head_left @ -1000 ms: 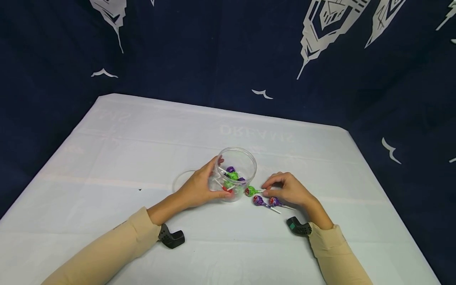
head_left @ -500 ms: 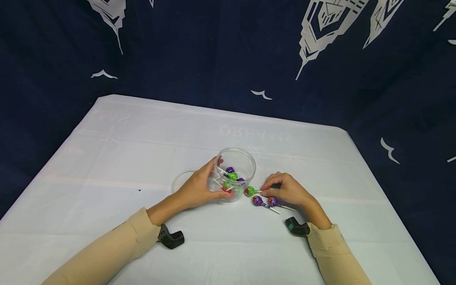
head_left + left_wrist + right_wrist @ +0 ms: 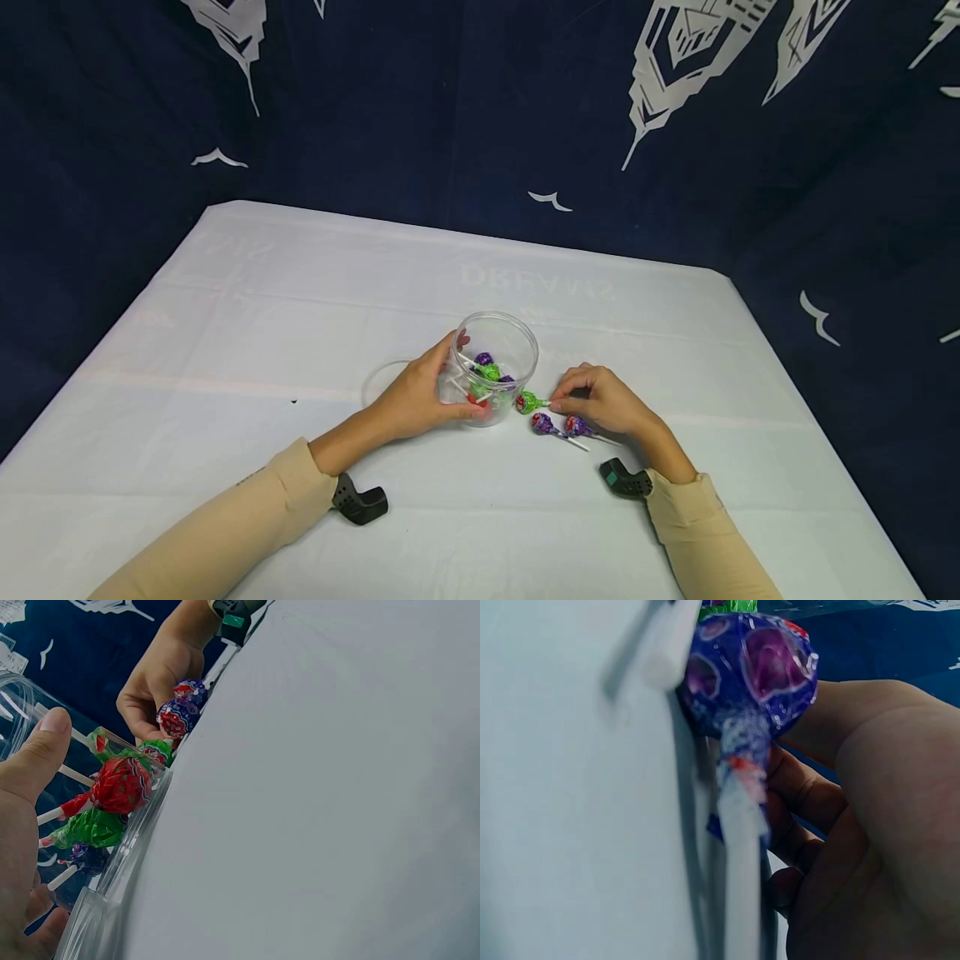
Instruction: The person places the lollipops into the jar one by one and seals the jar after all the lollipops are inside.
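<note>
My left hand [image 3: 412,398] grips a clear plastic jar [image 3: 527,354] that stands upright and uncovered, thumb on the near side and fingers round the far side. Inside it lie several wrapped lollipops; a red lollipop [image 3: 124,785] shows through the wall in the left wrist view. Just right of the jar, my right hand [image 3: 607,402] pinches the stick of a green lollipop [image 3: 527,402] between thumb and fingertips, its head low by the table. Two purple lollipops, a nearer one [image 3: 543,423] and one beside it [image 3: 576,426], lie below that hand.
A clear round lid [image 3: 365,385] lies on the white-covered table [image 3: 225,333], partly behind my left hand. A dark speck [image 3: 294,402] is farther left. Behind the table hangs a dark blue cloth [image 3: 412,108] with white prints.
Almost nothing moves. The head view shifts very slightly, while both hands, the jar and the lollipops keep their places.
</note>
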Tool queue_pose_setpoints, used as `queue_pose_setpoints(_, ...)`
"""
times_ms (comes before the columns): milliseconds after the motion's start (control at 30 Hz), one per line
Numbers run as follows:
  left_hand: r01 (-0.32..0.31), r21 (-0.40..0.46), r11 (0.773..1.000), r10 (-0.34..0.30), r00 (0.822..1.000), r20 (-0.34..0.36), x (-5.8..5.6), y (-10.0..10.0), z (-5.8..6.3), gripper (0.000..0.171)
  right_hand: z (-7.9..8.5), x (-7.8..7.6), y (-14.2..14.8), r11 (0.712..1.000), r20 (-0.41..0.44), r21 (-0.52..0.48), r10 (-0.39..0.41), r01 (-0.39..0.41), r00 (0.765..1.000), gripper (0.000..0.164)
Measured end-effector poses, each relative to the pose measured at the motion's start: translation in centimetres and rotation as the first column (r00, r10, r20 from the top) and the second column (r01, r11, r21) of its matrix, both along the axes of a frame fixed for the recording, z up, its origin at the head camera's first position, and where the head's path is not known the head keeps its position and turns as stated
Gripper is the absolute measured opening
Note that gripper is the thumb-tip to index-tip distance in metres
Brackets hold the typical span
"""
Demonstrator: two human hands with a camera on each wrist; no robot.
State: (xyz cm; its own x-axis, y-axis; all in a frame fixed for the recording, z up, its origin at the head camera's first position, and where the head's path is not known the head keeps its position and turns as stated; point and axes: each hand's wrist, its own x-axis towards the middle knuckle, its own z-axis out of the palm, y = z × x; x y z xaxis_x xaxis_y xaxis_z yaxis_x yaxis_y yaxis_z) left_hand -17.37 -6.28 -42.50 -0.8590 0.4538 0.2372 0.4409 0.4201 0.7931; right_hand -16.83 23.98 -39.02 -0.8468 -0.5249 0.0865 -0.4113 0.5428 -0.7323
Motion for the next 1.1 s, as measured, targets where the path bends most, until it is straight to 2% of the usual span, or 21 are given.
queue_pose_setpoints(33, 0.000, -0.001, 1.000, 0.000, 1.000, 0.002, 0.0, 0.0, 0.0, 0.112, 0.0, 0.0, 0.0, 1.000, -0.002, 0.007, 0.002, -0.002, 1.000, 0.004)
queue_pose_setpoints(267, -0.002, -0.001, 1.000, 0.002, 1.000, 0.007, 0.0, -0.1, 0.0, 0.111, -2.7, -1.4, 1.4, 1.000, 0.003, 0.020, 0.002, -0.002, 1.000, 0.007)
queue_pose_setpoints(500, -0.003, 0.001, 1.000, 0.003, 1.000, -0.005, 0.1, -0.1, 0.0, 0.113, -3.0, -1.5, 1.8, 1.000, -0.004, -0.011, 0.011, -0.011, 1.000, 0.007)
queue_pose_setpoints(867, 0.002, 0.003, 1.000, -0.002, 1.000, -0.006, 0.1, 0.0, 0.1, 0.113, -2.8, -1.3, 2.3, 0.997, 0.050, -0.059, -0.037, 0.039, 0.998, 0.009)
queue_pose_setpoints(1100, 0.003, 0.005, 1.000, -0.003, 1.000, -0.005, 0.0, -0.1, 0.1, 0.113, -2.5, -1.2, 2.4, 0.995, 0.075, -0.081, -0.055, 0.061, 0.996, 0.003)
